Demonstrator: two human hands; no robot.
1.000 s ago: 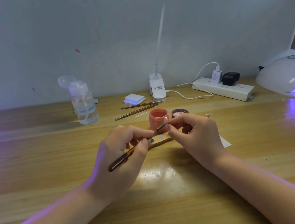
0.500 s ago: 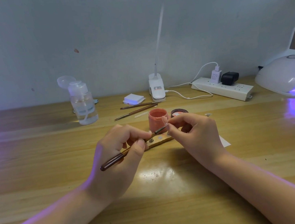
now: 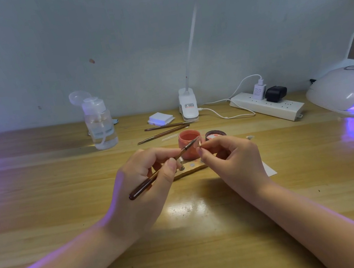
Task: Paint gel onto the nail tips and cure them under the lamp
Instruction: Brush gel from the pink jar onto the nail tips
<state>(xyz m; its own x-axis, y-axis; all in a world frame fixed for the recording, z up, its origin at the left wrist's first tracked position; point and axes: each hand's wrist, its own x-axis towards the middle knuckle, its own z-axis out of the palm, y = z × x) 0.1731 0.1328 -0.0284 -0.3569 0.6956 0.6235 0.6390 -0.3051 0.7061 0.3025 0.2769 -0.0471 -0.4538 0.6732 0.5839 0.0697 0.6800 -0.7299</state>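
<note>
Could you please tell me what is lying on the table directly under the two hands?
A wooden holder with small round pads lies under the left hand and right hand. Both hands cover its ends, so its full length is hidden.

Just one head-worn wide-angle view: the table [image 3: 44, 198] is looked down on from close up, facing the back wall [image 3: 46, 50], edges visibly bent.
</note>
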